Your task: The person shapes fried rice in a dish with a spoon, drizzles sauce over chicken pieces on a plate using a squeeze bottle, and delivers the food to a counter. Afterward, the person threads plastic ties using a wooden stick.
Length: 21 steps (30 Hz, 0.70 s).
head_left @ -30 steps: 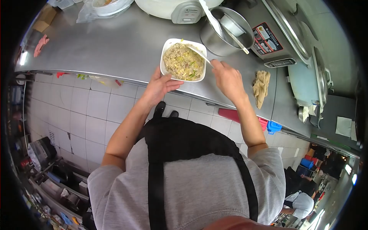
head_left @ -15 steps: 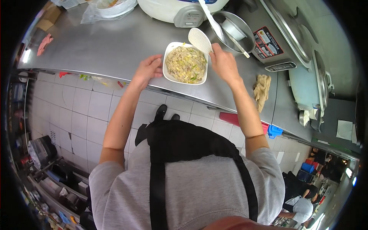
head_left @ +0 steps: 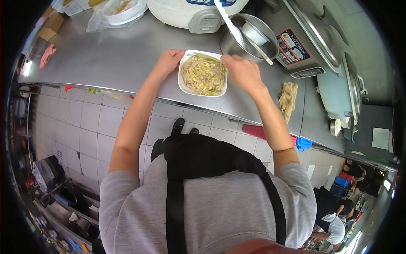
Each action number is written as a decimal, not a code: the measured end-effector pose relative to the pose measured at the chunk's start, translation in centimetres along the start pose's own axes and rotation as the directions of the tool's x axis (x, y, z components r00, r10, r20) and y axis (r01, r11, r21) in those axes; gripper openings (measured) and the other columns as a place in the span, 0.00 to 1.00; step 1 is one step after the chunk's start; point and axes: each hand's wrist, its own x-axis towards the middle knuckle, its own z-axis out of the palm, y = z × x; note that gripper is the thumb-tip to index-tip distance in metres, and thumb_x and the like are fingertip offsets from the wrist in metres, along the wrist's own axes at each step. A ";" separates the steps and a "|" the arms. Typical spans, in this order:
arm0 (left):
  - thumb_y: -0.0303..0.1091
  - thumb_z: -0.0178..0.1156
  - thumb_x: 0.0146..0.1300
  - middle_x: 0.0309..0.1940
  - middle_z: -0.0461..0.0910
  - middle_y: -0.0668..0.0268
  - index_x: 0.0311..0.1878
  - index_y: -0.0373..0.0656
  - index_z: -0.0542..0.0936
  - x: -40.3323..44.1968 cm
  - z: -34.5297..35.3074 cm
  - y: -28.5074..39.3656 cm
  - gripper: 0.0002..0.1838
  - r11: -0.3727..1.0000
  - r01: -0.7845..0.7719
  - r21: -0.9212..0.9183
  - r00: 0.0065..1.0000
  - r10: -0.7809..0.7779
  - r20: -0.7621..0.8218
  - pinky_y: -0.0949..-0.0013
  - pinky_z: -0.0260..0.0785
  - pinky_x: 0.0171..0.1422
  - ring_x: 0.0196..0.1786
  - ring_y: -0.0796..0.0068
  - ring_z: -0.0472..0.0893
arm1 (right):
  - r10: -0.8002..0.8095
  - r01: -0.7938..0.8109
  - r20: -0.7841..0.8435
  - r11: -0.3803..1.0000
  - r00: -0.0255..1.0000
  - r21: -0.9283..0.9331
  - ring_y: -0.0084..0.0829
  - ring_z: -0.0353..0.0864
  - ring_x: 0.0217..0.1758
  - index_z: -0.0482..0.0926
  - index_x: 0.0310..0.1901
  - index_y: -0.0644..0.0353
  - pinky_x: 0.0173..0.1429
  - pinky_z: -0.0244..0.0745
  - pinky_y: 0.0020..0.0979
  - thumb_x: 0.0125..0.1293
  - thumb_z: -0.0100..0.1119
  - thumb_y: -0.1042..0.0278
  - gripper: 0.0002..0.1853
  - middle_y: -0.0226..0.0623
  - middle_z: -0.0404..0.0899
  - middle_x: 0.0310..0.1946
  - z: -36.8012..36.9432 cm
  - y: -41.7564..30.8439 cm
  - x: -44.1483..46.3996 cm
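A white square bowl [head_left: 182,86] filled with fried rice [head_left: 204,75] with bits of egg and green stands near the counter's front edge. My left hand [head_left: 169,63] is at its back left corner, fingers closed on the rim. At the back right corner is my right hand [head_left: 243,72], its fingers curled in a grip and its knuckles up. The white rice paddle it held a moment ago can hardly be told apart from the white back rim; most of it is hidden.
Behind the bowl stand a white rice cooker [head_left: 205,24] and a steel pot [head_left: 228,44] holding a white-handled utensil [head_left: 228,21]. A tan cloth [head_left: 288,100] lies to the right, a pink cloth [head_left: 48,55] far left. Another person [head_left: 334,224] works at lower right.
My left hand has moved from beside the bowl up to its back left corner. My right hand has lowered the paddle from above the bowl to its back edge.
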 end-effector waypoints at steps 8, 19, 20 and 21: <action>0.32 0.49 0.61 0.26 0.78 0.64 0.43 0.36 0.76 1.5 0.3 -1.9 0.13 0.981 -0.161 0.110 0.987 0.158 0.034 0.75 0.70 0.26 0.24 0.80 0.76 | 0.106 -0.107 0.011 0.993 0.994 0.055 0.44 0.76 0.29 0.71 0.36 0.52 0.30 0.70 0.43 0.55 0.47 0.73 0.08 0.40 0.73 0.24 -0.4 -1.0 -5.1; 0.26 0.46 0.62 0.35 0.76 0.62 0.59 0.36 0.61 -4.1 -0.6 -1.6 0.22 0.945 0.099 -0.310 0.988 -0.058 0.140 0.77 0.75 0.35 0.31 0.77 0.79 | 0.136 -0.122 -0.115 0.985 0.984 0.117 0.43 0.76 0.29 0.73 0.38 0.50 0.29 0.70 0.41 0.53 0.50 0.73 0.10 0.39 0.73 0.23 -1.7 -1.8 -4.9; 0.26 0.46 0.61 0.35 0.76 0.61 0.59 0.36 0.61 -4.4 -0.4 -1.6 0.22 0.941 0.096 -0.325 0.989 -0.054 0.135 0.76 0.75 0.36 0.31 0.76 0.79 | 0.142 -0.128 -0.116 0.984 0.983 0.124 0.43 0.76 0.29 0.73 0.38 0.50 0.29 0.70 0.41 0.53 0.50 0.73 0.10 0.39 0.73 0.23 -1.8 -1.4 -4.1; 0.26 0.46 0.61 0.35 0.76 0.61 0.59 0.36 0.61 -4.6 -0.3 -1.6 0.22 0.943 0.097 -0.318 0.989 -0.055 0.139 0.76 0.75 0.36 0.31 0.76 0.79 | 0.106 -0.092 -0.127 0.990 0.986 0.110 0.43 0.76 0.29 0.73 0.38 0.50 0.30 0.71 0.41 0.53 0.50 0.73 0.10 0.39 0.73 0.24 -1.7 -0.7 -3.0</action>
